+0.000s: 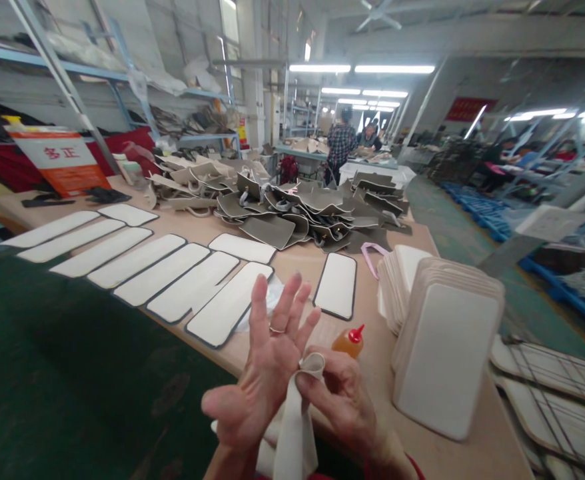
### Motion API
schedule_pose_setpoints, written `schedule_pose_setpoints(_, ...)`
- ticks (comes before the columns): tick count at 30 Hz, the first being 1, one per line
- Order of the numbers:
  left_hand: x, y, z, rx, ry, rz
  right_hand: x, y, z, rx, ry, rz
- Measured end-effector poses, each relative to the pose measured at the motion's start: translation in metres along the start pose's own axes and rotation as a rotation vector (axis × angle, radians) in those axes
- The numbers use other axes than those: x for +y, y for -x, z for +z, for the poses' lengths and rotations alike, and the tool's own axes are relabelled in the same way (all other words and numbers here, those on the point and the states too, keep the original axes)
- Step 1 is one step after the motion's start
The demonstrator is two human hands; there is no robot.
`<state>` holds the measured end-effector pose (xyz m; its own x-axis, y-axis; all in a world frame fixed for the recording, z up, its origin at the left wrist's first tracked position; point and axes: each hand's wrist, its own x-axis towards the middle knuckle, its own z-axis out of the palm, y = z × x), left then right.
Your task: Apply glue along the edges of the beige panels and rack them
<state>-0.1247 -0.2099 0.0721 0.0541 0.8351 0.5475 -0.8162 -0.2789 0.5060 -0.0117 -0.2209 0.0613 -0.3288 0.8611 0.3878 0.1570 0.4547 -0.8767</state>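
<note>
Left hand (265, 373) splayed upright; right hand (340, 393) pinching cloth (295, 427).

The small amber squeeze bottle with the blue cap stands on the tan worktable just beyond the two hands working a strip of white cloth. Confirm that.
Not quite: the small amber squeeze bottle has a red cap, not blue, as the head view shows. The rest holds: it stands on the tan worktable just beyond the left hand and right hand, which work a strip of white cloth.
</note>
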Motion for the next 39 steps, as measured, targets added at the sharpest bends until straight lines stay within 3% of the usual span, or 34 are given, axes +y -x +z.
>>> schedule_pose_setpoints(3,-0.003,0.001,0.005,0.039,0.044,-0.016,0.003,-0.002,0.003,0.058,0.036,-0.02)
schedule_pose_setpoints(7,-0.009,-0.005,0.006,0.187,0.15,0.029,0.009,-0.001,0.013,0.243,0.286,-0.198)
schedule_pose_setpoints(10,-0.006,-0.015,-0.001,0.335,0.166,0.122,0.015,0.004,0.023,0.218,0.315,-0.337)
schedule_pose_setpoints(13,0.001,-0.023,-0.01,0.395,0.194,0.097,0.019,0.008,0.023,0.257,0.345,-0.332)
schedule_pose_setpoints(15,0.005,-0.024,-0.013,0.386,0.237,0.024,0.019,0.007,0.016,0.31,0.411,-0.241)
schedule_pose_setpoints(19,0.001,-0.022,-0.012,0.331,0.282,-0.068,0.015,0.002,0.0,0.188,0.386,-0.108)
schedule_pose_setpoints(31,-0.01,-0.008,-0.004,0.034,0.003,-0.041,0.008,-0.003,-0.007,-0.021,0.233,0.043)
schedule_pose_setpoints(35,-0.014,-0.007,-0.002,0.102,-0.03,-0.015,0.009,-0.003,-0.005,0.044,0.337,-0.05)
schedule_pose_setpoints(39,-0.019,-0.013,-0.004,0.221,0.048,-0.018,0.013,-0.003,0.004,0.099,0.389,-0.056)
